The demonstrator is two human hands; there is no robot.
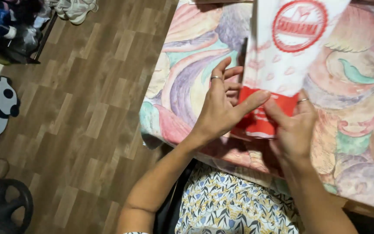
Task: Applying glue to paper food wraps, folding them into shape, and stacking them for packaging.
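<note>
Paper bag (282, 65), white with a red round stamp near its top and a red band along its near end, lies flat on the tabletop (360, 143), which is covered in a cloth of pastel swirls. Its red end points toward the person. The left hand (219, 108) pinches that red band, thumb on top and fingers spread loosely above the bag's left edge; a ring shows on one finger. The right hand (293, 125) grasps the same end from the right, thumb pressed on the red strip, fingers beneath. Both grips are closed on the bag's near end. The red band looks creased, perhaps partly folded over, though the hands hide the fold line. The rest of the bag lies smooth and unfolded. A wooden floor (87, 108) lies to the left.
</note>
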